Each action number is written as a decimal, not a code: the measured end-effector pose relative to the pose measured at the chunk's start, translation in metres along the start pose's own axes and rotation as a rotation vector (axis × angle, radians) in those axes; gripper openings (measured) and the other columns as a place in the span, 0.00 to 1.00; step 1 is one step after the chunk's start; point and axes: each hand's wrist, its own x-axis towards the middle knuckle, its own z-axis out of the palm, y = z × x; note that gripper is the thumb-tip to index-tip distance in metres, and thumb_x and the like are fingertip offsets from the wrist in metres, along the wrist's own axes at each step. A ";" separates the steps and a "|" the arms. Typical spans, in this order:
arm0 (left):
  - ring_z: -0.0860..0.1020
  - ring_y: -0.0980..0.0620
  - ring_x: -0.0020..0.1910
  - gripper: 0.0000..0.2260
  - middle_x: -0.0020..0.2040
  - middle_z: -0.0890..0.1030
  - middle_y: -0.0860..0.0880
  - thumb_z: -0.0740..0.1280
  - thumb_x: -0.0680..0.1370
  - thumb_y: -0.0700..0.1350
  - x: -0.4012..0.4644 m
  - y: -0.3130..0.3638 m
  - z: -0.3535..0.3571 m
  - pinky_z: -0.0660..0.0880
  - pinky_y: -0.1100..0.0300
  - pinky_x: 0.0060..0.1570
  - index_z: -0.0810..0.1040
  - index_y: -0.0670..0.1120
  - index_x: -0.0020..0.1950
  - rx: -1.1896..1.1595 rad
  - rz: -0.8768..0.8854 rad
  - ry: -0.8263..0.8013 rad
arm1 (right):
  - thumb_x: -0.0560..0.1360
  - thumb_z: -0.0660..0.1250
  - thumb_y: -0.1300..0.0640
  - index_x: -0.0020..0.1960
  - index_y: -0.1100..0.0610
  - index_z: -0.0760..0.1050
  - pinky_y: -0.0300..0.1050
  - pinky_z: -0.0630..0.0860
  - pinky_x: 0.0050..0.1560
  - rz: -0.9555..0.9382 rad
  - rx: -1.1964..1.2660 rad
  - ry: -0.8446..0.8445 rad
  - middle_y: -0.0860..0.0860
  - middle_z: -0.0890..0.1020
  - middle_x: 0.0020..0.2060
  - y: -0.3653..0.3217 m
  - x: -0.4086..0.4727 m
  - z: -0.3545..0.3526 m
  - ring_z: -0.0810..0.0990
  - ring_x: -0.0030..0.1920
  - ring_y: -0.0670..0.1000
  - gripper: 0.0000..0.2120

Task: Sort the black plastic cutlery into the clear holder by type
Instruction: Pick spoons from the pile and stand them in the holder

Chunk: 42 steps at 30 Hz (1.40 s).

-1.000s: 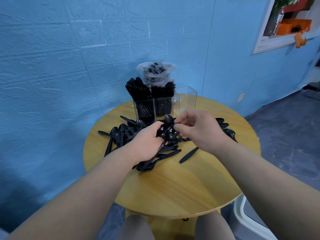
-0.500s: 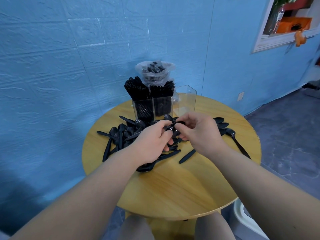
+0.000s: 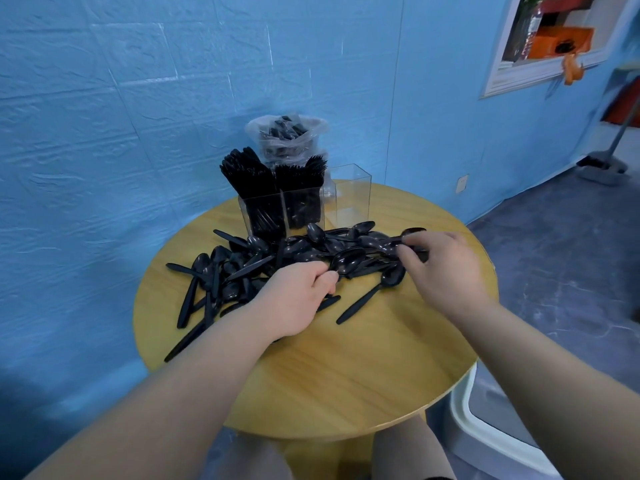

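Left hand (image 3: pixel 294 296) has its fingers curled round a bunch of spoons (image 3: pixel 346 263), while right hand (image 3: pixel 441 268) pinches one more from the pile's right side. I'd line the bowls up before dropping them. Far behind, the clear holder (image 3: pixel 349 195) has its right compartment empty.

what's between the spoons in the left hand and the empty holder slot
Only the loose spoon pile lies on the table between the left hand and the empty slot. The slot's top is open, and the right hand is off to the side. Lifting over the pile looks clear.
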 end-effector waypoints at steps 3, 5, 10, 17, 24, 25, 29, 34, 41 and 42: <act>0.70 0.59 0.33 0.15 0.34 0.72 0.56 0.52 0.83 0.50 0.004 0.007 0.012 0.65 0.62 0.33 0.77 0.47 0.48 0.027 -0.001 0.060 | 0.80 0.54 0.54 0.50 0.57 0.76 0.45 0.65 0.52 0.100 -0.515 -0.268 0.53 0.79 0.50 0.030 -0.002 -0.007 0.72 0.55 0.56 0.13; 0.73 0.57 0.38 0.16 0.38 0.75 0.54 0.52 0.84 0.49 0.009 0.012 0.017 0.68 0.62 0.37 0.77 0.45 0.50 0.018 -0.014 0.077 | 0.79 0.52 0.56 0.43 0.57 0.73 0.44 0.67 0.40 0.136 -0.505 -0.361 0.53 0.77 0.43 0.033 -0.007 -0.005 0.74 0.47 0.55 0.13; 0.74 0.52 0.36 0.13 0.40 0.77 0.49 0.52 0.83 0.48 0.016 0.011 0.032 0.71 0.58 0.37 0.73 0.45 0.47 0.133 -0.012 0.055 | 0.78 0.55 0.62 0.59 0.55 0.79 0.41 0.72 0.51 0.018 -0.157 -0.464 0.50 0.81 0.53 0.017 -0.015 -0.008 0.78 0.53 0.52 0.17; 0.73 0.54 0.41 0.12 0.43 0.73 0.52 0.61 0.79 0.55 0.014 0.007 0.041 0.68 0.61 0.39 0.73 0.48 0.43 0.374 0.024 0.073 | 0.78 0.58 0.59 0.69 0.47 0.70 0.47 0.67 0.63 -0.091 -0.229 -0.404 0.48 0.71 0.66 0.040 -0.005 0.000 0.68 0.65 0.55 0.20; 0.75 0.54 0.43 0.07 0.43 0.77 0.53 0.65 0.78 0.50 0.017 0.009 0.042 0.74 0.59 0.45 0.77 0.48 0.47 0.299 -0.024 0.047 | 0.76 0.65 0.51 0.64 0.48 0.72 0.43 0.66 0.58 -0.165 -0.146 -0.333 0.46 0.76 0.58 0.044 -0.004 0.008 0.70 0.58 0.51 0.17; 0.76 0.56 0.43 0.06 0.42 0.78 0.55 0.66 0.77 0.49 0.017 0.009 0.041 0.75 0.60 0.45 0.78 0.48 0.48 0.250 -0.040 0.049 | 0.76 0.65 0.51 0.64 0.49 0.72 0.42 0.67 0.57 -0.164 -0.133 -0.333 0.46 0.76 0.58 0.045 -0.003 0.008 0.70 0.58 0.50 0.17; 0.76 0.57 0.42 0.02 0.40 0.77 0.57 0.68 0.76 0.46 0.016 0.010 0.039 0.75 0.60 0.46 0.77 0.49 0.47 0.200 -0.067 0.071 | 0.77 0.64 0.50 0.62 0.50 0.75 0.44 0.72 0.53 -0.187 -0.112 -0.340 0.47 0.79 0.55 0.045 -0.005 0.007 0.73 0.54 0.49 0.14; 0.76 0.57 0.41 0.02 0.40 0.78 0.55 0.67 0.76 0.47 0.017 0.010 0.036 0.75 0.61 0.43 0.80 0.51 0.47 0.180 -0.069 0.082 | 0.79 0.60 0.48 0.62 0.50 0.75 0.42 0.71 0.48 -0.343 -0.202 -0.266 0.48 0.81 0.50 0.045 -0.012 0.007 0.75 0.51 0.48 0.14; 0.75 0.53 0.30 0.08 0.37 0.82 0.49 0.62 0.79 0.48 0.008 0.007 0.035 0.75 0.57 0.34 0.81 0.51 0.48 0.177 0.002 -0.075 | 0.79 0.63 0.56 0.71 0.49 0.67 0.39 0.71 0.47 -0.234 -0.034 -0.240 0.49 0.81 0.54 0.035 -0.006 0.014 0.78 0.51 0.49 0.21; 0.73 0.54 0.29 0.08 0.37 0.82 0.48 0.62 0.79 0.48 0.007 0.007 0.035 0.74 0.58 0.33 0.81 0.51 0.47 0.172 0.008 -0.081 | 0.79 0.63 0.56 0.71 0.49 0.67 0.37 0.69 0.47 -0.217 -0.026 -0.252 0.49 0.81 0.54 0.035 -0.006 0.015 0.78 0.52 0.49 0.21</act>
